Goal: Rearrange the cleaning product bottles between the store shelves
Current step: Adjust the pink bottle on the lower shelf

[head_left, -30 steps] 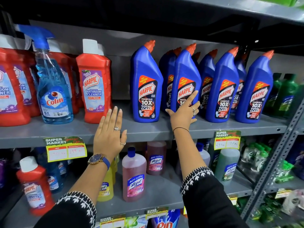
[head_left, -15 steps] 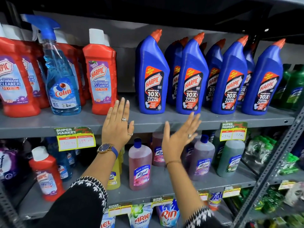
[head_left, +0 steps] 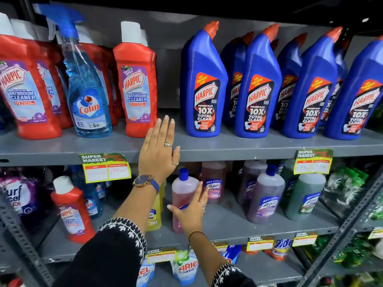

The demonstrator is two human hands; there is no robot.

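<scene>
Down drops the right hand [head_left: 191, 211] to the pink Lizol bottle [head_left: 182, 195], fingers apart around it, not yet clamped. Above that bottle, left hand [head_left: 158, 154] stays flat, fingers together.

shelving [head_left: 228, 146]: grey metal | back panel [head_left: 165, 38]: grey | upright [head_left: 339, 235]: perforated

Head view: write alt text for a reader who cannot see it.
The right hand reaches open for a pink bottle on the lower shelf. The left hand is raised flat before the upper shelf, between red bottles and blue bottles.
</scene>
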